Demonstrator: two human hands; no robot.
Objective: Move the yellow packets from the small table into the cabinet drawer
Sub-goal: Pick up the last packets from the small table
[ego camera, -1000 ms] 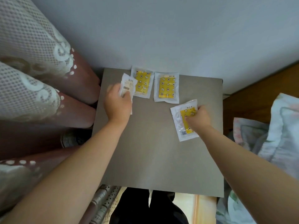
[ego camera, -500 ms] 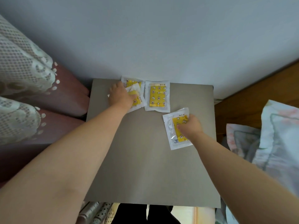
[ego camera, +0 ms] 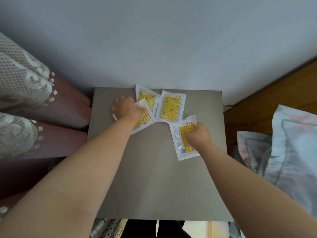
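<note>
Your left hand point(ego camera: 127, 109) lies open on overlapped yellow packets point(ego camera: 146, 98), your right hand point(ego camera: 197, 137) curls onto the near packet point(ego camera: 180, 145), grip unclear: stack all four on the bench point(ego camera: 154, 177) before lifting.

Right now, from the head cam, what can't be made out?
- cabinet drawer: outside the head view.
- right hand on right packet: the hand's back hides its fingertips, so pinching or pressing cannot be told.
- overlapping packet: left hand and wrist cover much of it.
- Print on middle packet: too small to read.
</note>
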